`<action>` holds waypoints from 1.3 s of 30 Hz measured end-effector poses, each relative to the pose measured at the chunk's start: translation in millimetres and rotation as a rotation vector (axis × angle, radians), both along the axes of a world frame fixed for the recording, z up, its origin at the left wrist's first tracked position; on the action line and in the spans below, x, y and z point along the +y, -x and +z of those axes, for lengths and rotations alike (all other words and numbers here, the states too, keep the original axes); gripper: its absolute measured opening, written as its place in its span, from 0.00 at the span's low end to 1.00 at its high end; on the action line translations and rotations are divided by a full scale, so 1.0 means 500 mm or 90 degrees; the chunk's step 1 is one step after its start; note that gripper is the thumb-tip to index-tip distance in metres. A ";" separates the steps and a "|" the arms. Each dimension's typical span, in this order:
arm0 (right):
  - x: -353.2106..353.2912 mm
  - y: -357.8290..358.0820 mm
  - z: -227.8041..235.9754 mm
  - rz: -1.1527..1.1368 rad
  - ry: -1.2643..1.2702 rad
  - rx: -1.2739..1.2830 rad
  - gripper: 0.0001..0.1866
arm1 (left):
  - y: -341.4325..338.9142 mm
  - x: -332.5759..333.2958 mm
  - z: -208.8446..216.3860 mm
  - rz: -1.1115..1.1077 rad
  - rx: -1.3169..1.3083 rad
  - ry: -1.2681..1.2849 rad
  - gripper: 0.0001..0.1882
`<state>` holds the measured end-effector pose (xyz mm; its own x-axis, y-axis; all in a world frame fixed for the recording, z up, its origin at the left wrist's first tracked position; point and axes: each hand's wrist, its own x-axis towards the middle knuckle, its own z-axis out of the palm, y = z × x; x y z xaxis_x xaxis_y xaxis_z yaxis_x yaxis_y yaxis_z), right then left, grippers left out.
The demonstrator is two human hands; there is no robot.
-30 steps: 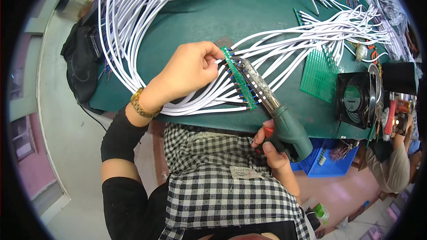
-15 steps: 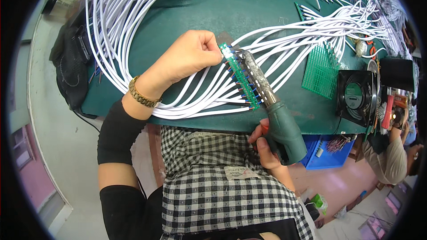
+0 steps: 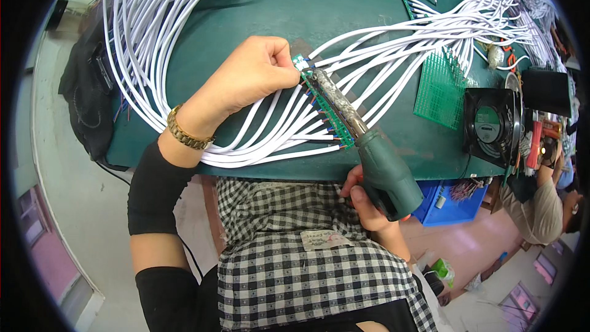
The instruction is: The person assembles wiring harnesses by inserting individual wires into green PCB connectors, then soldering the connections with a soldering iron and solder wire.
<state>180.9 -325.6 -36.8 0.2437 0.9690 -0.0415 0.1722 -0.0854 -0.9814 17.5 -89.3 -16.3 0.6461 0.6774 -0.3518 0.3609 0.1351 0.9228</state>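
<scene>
A narrow green circuit board strip (image 3: 335, 124) lies slanted on the table, with white cables (image 3: 289, 137) joined along both sides. Pinched closed at its far end is my left hand (image 3: 261, 71); what the fingertips hold, if anything, is hidden. Below the table edge, my right hand (image 3: 367, 209) is wrapped round the grip of a green pistol-shaped soldering gun (image 3: 393, 175). Its stained metal barrel (image 3: 338, 99) runs over the board, and the tip sits close by my left fingertips. I cannot tell whether the tip touches the board.
A thick bundle of white cables (image 3: 138, 43) arcs along the left. At right are a green perforated board (image 3: 439, 89), a black fan (image 3: 491, 124) and more cables (image 3: 473, 18). A blue bin (image 3: 452, 209) stands below the table edge. Another person (image 3: 531, 212) sits at far right.
The soldering gun's barrel has shifted left and up along the board, its tip now nearer my left fingertips. My left hand stays pinched at the board's far end. The whole view has shifted slightly.
</scene>
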 end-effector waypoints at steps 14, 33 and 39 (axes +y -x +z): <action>0.001 -0.010 -0.011 0.078 -0.036 -0.060 0.10 | 0.003 -0.001 0.003 0.004 0.013 -0.007 0.09; -0.021 -0.009 -0.019 0.028 -0.006 -0.167 0.15 | -0.008 -0.001 -0.001 -0.007 0.010 -0.020 0.08; -0.019 -0.005 -0.011 0.003 0.046 -0.135 0.13 | -0.005 -0.002 -0.004 -0.003 0.022 -0.020 0.07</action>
